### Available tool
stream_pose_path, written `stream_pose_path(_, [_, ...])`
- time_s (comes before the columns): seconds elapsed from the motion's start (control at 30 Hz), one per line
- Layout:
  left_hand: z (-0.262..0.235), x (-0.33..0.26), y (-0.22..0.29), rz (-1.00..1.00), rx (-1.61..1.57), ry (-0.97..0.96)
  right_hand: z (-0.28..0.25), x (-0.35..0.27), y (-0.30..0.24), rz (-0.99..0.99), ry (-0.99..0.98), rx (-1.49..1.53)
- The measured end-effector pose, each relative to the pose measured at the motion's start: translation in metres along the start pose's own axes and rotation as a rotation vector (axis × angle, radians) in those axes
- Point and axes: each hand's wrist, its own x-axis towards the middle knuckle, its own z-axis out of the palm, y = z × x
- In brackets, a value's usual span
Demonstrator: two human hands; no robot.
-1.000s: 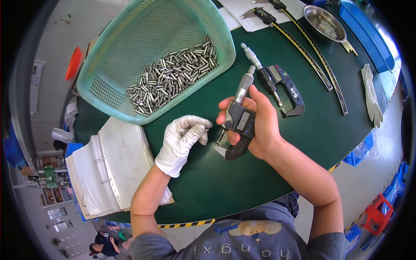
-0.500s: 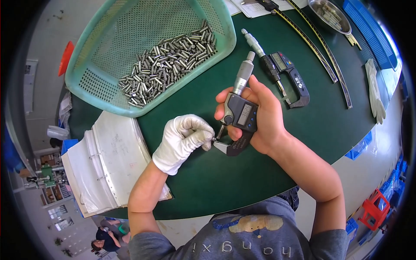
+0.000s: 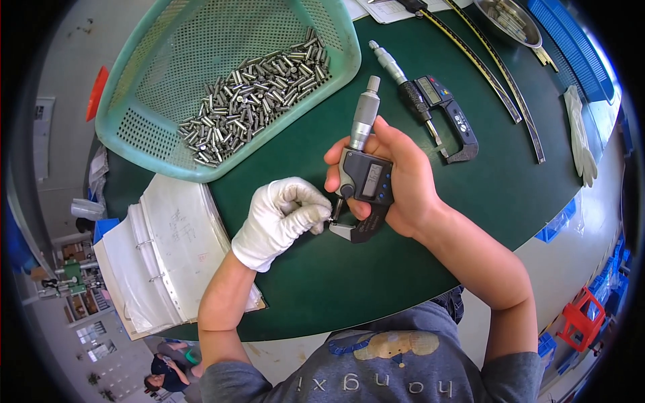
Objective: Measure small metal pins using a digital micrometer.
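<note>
Over the green worktop (image 3: 309, 295), your bare right hand (image 3: 410, 188) holds a digital micrometer (image 3: 366, 181), palm against one side of its body and fingers curled around from the other, leaving the ridged thimble (image 3: 367, 107) free above. Your gloved left hand (image 3: 275, 225) is drawn into a tight pinch beside the measuring gap, thumb and fingertips together on what looks like a small metal pin (image 3: 330, 219); the glove hides most of it, so you cannot tell how it seats.

The micrometer looks rigid and fairly weighty for one hand, and likely dislikes knocks, so its body and curved frame are your sound holds. The pin should be light, hard and slippery under cloth; take it near one end, keeping your fingertips out of the gap.

Similar pins (image 3: 259, 94) lie heaped in the pale green basket (image 3: 168, 74), and a second micrometer (image 3: 420, 104) rests beyond your right hand.
</note>
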Motion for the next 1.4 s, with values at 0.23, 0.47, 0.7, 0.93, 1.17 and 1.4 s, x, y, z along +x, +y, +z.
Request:
stream_pose_path(0.23, [0.001, -0.001, 0.003, -0.015, 0.005, -0.026, 0.001, 0.0, 0.001, -0.014, -0.007, -0.041])
stream_pose_path(0.47, [0.003, -0.002, 0.004, -0.059, -0.057, -0.024, 0.001, -0.002, 0.0, -0.035, 0.008, -0.055])
stream_pose_path(0.7, [-0.003, -0.003, 0.001, 0.039, -0.089, -0.073, 0.003, -0.001, 0.0, -0.045, 0.02, -0.077])
stream_pose_path(0.93, [-0.012, 0.011, 0.013, 0.084, 0.1, 0.067, 0.001, -0.001, -0.001, 0.01, 0.083, 0.044])
stream_pose_path(1.17, [-0.044, 0.059, 0.065, 0.473, 0.191, 0.528, 0.005, -0.002, -0.002, 0.03, 0.067, 0.018])
stream_pose_path(1.4, [-0.055, 0.047, 0.045, 0.409, 1.452, 0.598, 0.005, -0.002, -0.004, 0.042, 0.076, 0.025])
